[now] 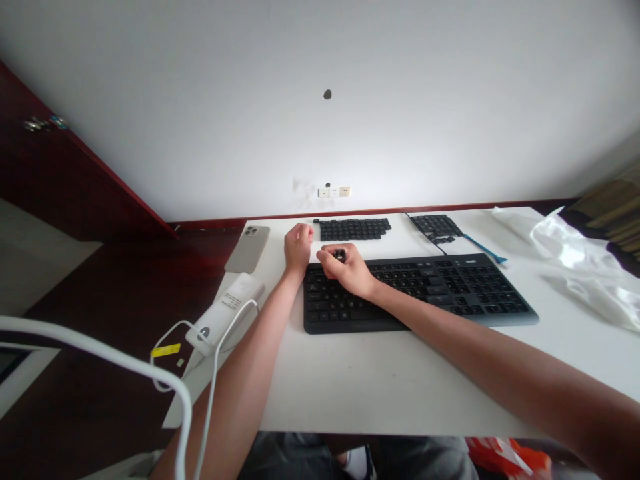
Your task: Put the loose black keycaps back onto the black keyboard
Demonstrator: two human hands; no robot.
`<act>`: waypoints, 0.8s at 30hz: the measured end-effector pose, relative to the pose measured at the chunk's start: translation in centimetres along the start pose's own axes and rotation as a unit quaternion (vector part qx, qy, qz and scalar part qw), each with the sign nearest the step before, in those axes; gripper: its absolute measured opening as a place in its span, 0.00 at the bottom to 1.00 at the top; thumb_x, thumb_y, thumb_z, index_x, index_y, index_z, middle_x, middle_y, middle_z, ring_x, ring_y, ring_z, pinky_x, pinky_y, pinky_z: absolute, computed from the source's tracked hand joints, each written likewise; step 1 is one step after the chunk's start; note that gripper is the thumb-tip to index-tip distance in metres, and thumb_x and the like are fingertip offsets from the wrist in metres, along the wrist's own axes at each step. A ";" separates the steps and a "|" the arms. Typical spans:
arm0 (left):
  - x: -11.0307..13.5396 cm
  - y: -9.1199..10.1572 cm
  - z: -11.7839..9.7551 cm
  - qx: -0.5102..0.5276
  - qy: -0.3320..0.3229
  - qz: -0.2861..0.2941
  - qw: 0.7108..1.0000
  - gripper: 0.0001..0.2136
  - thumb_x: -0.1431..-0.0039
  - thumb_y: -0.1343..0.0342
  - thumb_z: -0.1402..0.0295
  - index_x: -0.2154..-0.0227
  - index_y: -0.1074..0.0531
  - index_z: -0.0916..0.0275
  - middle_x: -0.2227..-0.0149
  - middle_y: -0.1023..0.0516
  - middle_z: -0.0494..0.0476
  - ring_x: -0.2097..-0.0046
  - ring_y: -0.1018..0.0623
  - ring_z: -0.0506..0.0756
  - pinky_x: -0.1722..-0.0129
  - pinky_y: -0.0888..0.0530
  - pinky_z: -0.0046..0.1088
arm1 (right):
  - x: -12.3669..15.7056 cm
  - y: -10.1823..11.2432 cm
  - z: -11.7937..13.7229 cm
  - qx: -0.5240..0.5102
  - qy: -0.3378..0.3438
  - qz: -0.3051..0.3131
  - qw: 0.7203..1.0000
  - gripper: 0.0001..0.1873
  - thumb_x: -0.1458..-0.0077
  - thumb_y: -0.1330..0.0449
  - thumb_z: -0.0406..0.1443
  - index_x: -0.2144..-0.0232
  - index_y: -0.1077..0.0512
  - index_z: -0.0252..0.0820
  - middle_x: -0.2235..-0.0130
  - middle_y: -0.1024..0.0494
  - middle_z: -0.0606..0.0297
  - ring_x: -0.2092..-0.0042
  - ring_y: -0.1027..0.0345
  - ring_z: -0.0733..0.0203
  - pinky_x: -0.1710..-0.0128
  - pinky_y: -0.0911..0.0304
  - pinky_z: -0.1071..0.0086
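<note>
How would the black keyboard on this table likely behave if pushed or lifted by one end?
The keyboard is long, flat and low, so it probably slides on the smooth white table without tipping. Its one-piece body looks stiff, hardly floppy.

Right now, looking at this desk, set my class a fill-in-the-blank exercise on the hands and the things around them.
The right hand pinches a small dark piece above the ____ end of the black keyboard.
The left hand rests closed on the ____ table.
The phone lies face ____ at the table's far left corner.
Loose keycaps lie in rows ____ the keyboard and the wall.
Missing words: left, white, down, between.
</note>
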State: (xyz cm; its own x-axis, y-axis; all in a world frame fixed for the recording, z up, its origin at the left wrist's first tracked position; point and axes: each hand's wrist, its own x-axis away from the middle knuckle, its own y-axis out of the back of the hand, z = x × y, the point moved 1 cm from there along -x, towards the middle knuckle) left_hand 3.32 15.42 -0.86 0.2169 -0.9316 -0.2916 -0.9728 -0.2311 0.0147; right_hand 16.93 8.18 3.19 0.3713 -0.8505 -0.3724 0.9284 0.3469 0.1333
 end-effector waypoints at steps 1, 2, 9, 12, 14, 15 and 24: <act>0.0 0.0 0.0 0.002 0.000 0.000 1.000 0.11 0.40 0.49 0.69 0.78 0.34 0.60 0.80 0.37 0.47 0.76 0.37 0.49 0.73 0.38 0.26 | 0.0 0.0 0.1 0.002 -0.001 0.001 1.000 0.25 0.34 0.44 0.43 0.82 0.42 0.43 0.81 0.39 0.72 0.77 0.48 0.69 0.72 0.49 0.68; 0.0 0.0 0.0 0.005 -0.001 0.002 1.000 0.11 0.41 0.49 0.70 0.78 0.35 0.60 0.80 0.37 0.47 0.76 0.37 0.49 0.73 0.38 0.26 | -0.1 0.0 0.2 0.003 -0.002 0.003 1.000 0.25 0.34 0.44 0.43 0.82 0.42 0.43 0.81 0.39 0.73 0.77 0.48 0.69 0.72 0.49 0.68; 0.2 0.0 -0.2 0.013 -0.001 0.005 1.000 0.11 0.40 0.49 0.70 0.78 0.35 0.60 0.80 0.38 0.47 0.75 0.38 0.49 0.74 0.38 0.26 | -0.2 -0.1 1.5 0.010 -0.002 0.010 1.000 0.25 0.35 0.43 0.42 0.83 0.42 0.43 0.81 0.40 0.73 0.77 0.50 0.69 0.73 0.51 0.68; 0.3 0.0 -0.5 0.002 -0.003 0.007 1.000 0.11 0.40 0.50 0.70 0.79 0.36 0.60 0.80 0.38 0.47 0.75 0.38 0.49 0.74 0.38 0.26 | -0.3 -0.1 2.1 0.011 0.001 0.009 1.000 0.24 0.35 0.44 0.41 0.83 0.42 0.43 0.81 0.40 0.73 0.77 0.50 0.69 0.73 0.52 0.67; 0.3 0.1 -0.5 -0.004 -0.002 0.007 1.000 0.11 0.40 0.50 0.70 0.79 0.35 0.60 0.80 0.38 0.47 0.75 0.38 0.49 0.74 0.38 0.26 | -0.3 0.0 2.2 0.021 0.003 0.010 1.000 0.24 0.35 0.44 0.40 0.83 0.42 0.43 0.81 0.40 0.73 0.76 0.50 0.69 0.73 0.52 0.67; 0.2 0.1 -0.5 -0.005 -0.002 0.007 1.000 0.11 0.40 0.50 0.70 0.79 0.35 0.60 0.80 0.38 0.47 0.75 0.38 0.49 0.74 0.38 0.26 | -0.3 0.0 2.2 0.028 0.004 0.012 1.000 0.24 0.36 0.44 0.40 0.83 0.42 0.43 0.81 0.40 0.72 0.76 0.49 0.69 0.73 0.52 0.67; 0.2 0.0 0.0 0.001 -0.001 0.006 1.000 0.11 0.39 0.50 0.69 0.78 0.35 0.60 0.80 0.37 0.47 0.75 0.37 0.50 0.73 0.38 0.26 | -0.1 -0.2 0.6 -0.008 -0.034 -0.010 0.999 0.24 0.39 0.42 0.42 0.83 0.45 0.44 0.82 0.42 0.73 0.77 0.52 0.69 0.75 0.53 0.67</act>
State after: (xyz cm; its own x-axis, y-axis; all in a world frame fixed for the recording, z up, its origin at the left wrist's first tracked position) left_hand 3.37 15.28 -0.92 0.2049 -0.9340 -0.2928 -0.9756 -0.2189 0.0155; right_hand 16.75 7.99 3.74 0.3535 -0.8820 -0.3117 0.9354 0.3355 0.1115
